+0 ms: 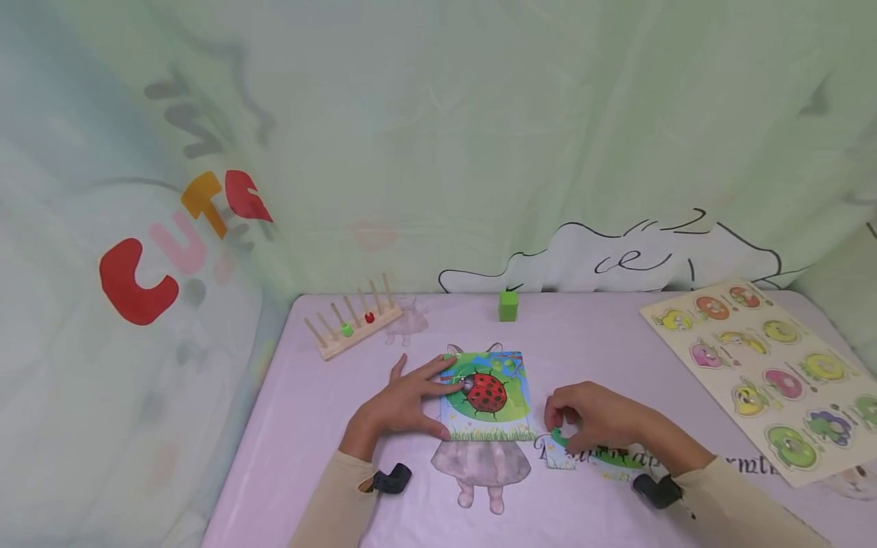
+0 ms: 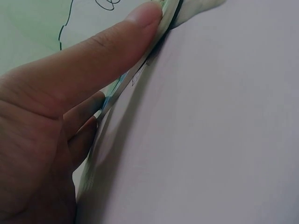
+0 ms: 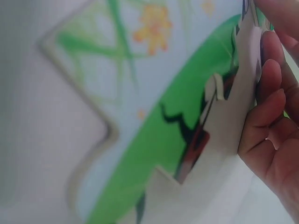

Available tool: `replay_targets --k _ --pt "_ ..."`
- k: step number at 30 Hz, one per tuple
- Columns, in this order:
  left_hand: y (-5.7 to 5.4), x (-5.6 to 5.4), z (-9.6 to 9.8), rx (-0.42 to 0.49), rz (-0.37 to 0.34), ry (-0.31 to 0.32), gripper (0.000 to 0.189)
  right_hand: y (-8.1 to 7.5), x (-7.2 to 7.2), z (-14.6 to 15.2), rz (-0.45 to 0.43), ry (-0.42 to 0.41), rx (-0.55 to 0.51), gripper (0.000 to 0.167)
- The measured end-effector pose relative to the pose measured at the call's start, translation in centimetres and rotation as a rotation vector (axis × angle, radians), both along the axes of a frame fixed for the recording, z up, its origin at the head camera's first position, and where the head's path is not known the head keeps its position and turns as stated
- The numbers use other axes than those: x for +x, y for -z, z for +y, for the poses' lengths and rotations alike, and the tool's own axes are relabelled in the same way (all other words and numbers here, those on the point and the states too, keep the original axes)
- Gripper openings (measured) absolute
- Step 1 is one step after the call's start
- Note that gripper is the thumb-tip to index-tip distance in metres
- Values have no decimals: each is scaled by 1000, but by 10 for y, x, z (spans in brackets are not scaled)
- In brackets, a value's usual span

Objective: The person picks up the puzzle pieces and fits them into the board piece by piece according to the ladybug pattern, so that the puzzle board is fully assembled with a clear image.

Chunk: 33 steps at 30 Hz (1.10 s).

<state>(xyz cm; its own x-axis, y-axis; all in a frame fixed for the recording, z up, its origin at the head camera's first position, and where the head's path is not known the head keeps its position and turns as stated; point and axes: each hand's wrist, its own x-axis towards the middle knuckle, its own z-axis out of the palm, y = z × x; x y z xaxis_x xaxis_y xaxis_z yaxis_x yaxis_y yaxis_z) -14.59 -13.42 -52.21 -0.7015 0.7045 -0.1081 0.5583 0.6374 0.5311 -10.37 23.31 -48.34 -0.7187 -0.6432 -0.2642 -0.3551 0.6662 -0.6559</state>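
Observation:
A square ladybug picture [image 1: 485, 396] lies on the table in the middle of the head view. My left hand [image 1: 404, 396] rests on its left side, fingers spread over the board, thumb [image 2: 142, 23] along its edge in the left wrist view. To the right, my right hand [image 1: 592, 415] has thumb and fingers curled and pinches a jigsaw piece. A piece with grass and a white-blue border [image 1: 562, 461] shows under the fingertips. More green and dark red picture pieces [image 1: 620, 459] lie beneath the palm and wrist, partly hidden.
A wooden peg rack [image 1: 363, 332] with a green and a red bead stands at the back left. A green block [image 1: 508, 307] sits at the back middle. On the right lies a large fruit-and-vegetable board [image 1: 760, 373]. Curtains hang behind the table.

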Motion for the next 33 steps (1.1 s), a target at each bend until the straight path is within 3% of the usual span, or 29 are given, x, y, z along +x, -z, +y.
replay_targets --k 9,19,28,33 --pt "-1 0 0 10 -1 -2 88 -3 -1 0 -31 32 31 30" --pt "0 0 0 24 -9 0 87 -9 -6 6 -43 -58 -41 20" --pt "2 0 0 12 -4 -6 88 -7 -12 8 -154 -75 -130 10" --pt "2 0 1 12 -1 -5 88 -2 -14 1 -231 -22 -220 9"
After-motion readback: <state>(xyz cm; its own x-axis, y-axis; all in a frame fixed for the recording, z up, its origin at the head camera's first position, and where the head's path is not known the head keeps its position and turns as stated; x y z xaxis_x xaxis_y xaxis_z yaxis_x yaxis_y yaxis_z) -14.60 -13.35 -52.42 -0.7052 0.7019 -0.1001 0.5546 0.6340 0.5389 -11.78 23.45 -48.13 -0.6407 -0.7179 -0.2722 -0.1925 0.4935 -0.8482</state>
